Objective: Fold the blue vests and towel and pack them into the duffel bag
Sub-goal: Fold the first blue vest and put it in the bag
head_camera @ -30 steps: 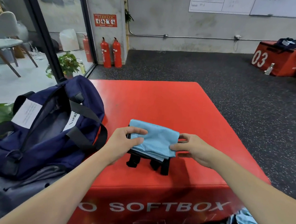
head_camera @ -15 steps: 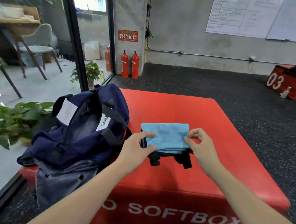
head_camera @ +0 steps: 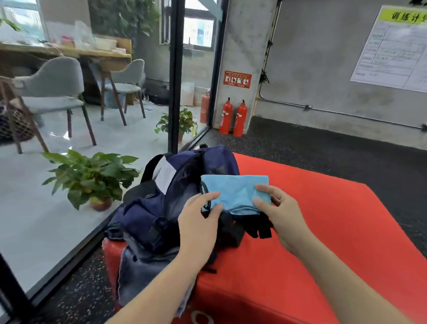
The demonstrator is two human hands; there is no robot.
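Note:
A folded light blue vest (head_camera: 235, 191) with black straps hanging below it is held in the air over the right side of the navy duffel bag (head_camera: 153, 208). My left hand (head_camera: 198, 221) grips its left edge, thumb on top. My right hand (head_camera: 279, 214) pinches its right edge. The bag stands open on the left end of the red soft box (head_camera: 328, 245), its top facing up. What lies inside the bag is hidden.
A glass wall with a black frame (head_camera: 175, 65) runs along the left. Potted plants (head_camera: 92, 176) stand behind it, with chairs further back. Two red fire extinguishers (head_camera: 233, 117) stand by the pillar. Dark rubber floor surrounds the box.
Both hands lifted the folded vest off the box and carried it left, over the duffel bag. My head turned left and up.

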